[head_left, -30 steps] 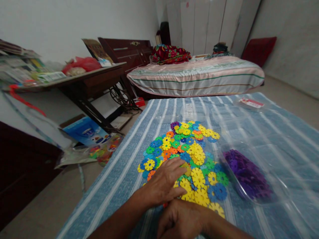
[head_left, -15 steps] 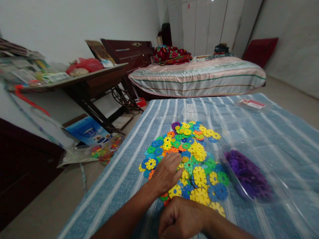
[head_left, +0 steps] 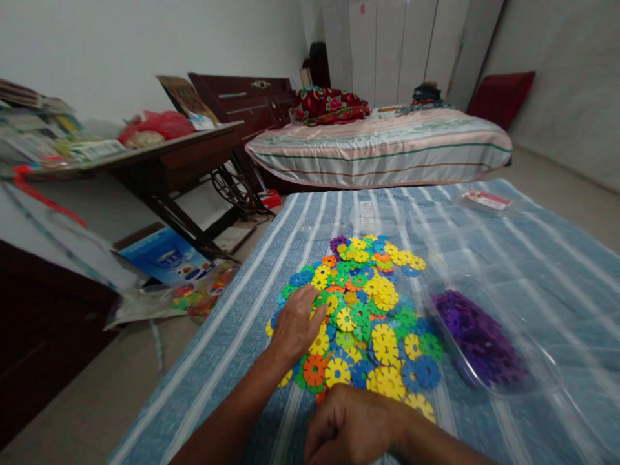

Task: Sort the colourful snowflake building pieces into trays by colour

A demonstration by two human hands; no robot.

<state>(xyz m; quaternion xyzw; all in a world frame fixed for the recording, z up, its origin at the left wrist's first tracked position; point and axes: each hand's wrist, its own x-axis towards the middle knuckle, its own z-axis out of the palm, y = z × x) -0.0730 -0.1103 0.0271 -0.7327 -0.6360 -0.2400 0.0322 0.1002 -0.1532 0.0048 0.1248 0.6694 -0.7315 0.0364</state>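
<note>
A loose heap of snowflake discs (head_left: 361, 316) in yellow, green, blue and orange lies spread on a blue-and-white striped cloth (head_left: 232, 342). My left hand (head_left: 295, 326) rests over the heap's left side, thumb apart from its outstretched fingers; the undersides of those fingers are hidden. Close to the near edge of the heap, my right hand (head_left: 349, 423) is curled into a fist, and whatever it may hold is out of sight. To its right stands a clear plastic box (head_left: 547, 361) with many purple snowflake discs (head_left: 477, 339) inside.
More clear containers (head_left: 382, 223) lie behind the heap, and one at the far right bears a red-and-white label (head_left: 487, 199). A sewing-machine table (head_left: 169, 152) with clutter stands on the left; a bed (head_left: 382, 148) is beyond.
My left hand has shifted left and slightly up across the heap, uncovering orange, yellow and green discs. My right fist stays nearly where it was.
</note>
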